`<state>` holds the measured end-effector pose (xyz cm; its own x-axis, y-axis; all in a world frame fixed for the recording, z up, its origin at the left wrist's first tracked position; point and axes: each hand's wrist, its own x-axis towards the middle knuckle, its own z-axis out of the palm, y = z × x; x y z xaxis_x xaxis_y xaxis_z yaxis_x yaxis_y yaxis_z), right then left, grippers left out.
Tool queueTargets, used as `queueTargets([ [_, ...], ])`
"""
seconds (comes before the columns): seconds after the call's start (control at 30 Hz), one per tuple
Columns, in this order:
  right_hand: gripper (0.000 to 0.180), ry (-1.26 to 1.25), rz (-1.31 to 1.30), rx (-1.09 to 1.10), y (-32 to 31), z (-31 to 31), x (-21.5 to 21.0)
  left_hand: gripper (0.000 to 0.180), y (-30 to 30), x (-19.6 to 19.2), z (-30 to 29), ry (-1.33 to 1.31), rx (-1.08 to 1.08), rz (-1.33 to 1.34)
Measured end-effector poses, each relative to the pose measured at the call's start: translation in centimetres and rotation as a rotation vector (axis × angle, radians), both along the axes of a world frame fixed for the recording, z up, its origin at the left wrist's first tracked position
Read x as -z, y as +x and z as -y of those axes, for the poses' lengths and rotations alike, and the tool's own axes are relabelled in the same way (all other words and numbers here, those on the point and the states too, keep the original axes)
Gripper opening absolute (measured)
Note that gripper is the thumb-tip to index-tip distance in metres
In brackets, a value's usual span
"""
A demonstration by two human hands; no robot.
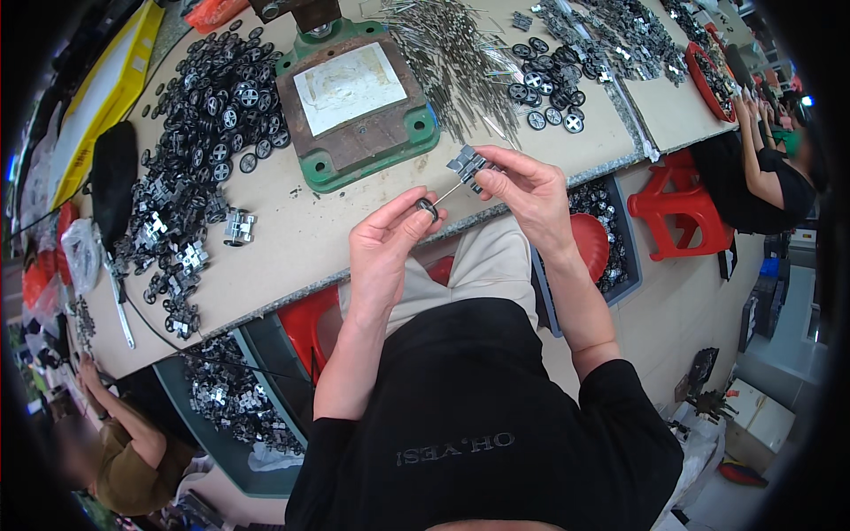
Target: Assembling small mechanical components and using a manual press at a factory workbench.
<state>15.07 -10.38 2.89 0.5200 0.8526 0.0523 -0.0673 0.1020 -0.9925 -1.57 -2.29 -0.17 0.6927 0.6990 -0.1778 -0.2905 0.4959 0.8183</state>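
Over the front edge of the worktable, my left hand pinches a small black toy wheel between thumb and fingertips. A thin metal axle runs from that wheel up toward a small grey toy car chassis. The thumb and fingers of my right hand grip this chassis, partly covering it. Whether the axle's far end sits inside the chassis I cannot tell. Beyond my hands stands a press with a green and brown base and a pale plate on top.
Loose black wheels heap left of the press, above finished-looking wheeled chassis. Metal rods lie right of it, near more wheels and grey parts. Filled bins flank my legs. A red stool stands right; other people sit nearby.
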Motion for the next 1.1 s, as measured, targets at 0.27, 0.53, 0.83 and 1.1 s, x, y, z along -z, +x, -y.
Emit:
queueTargets([
  [0.27, 0.027, 0.128, 0.152, -0.019, 0.1, 0.1, 0.1, 0.028, 0.0, -0.3, -0.1, -0.150, 0.045, 0.057],
  [0.53, 0.027, 0.092, 0.297, 0.075, -0.5, 0.3, -0.1, 0.028, 0.4, -0.4, 0.9, -0.105, -0.033, 0.038],
  [0.83, 0.025, 0.016, 0.168, -0.029, -0.3, 0.4, 0.6, 0.030, 0.7, -1.2, 1.1, 0.006, -0.075, -0.069],
  [1.1, 0.025, 0.009, 0.309, -0.081, -1.3, 0.2, 0.2, 0.032, 1.1, -0.6, 0.8, -0.070, 0.022, 0.056],
])
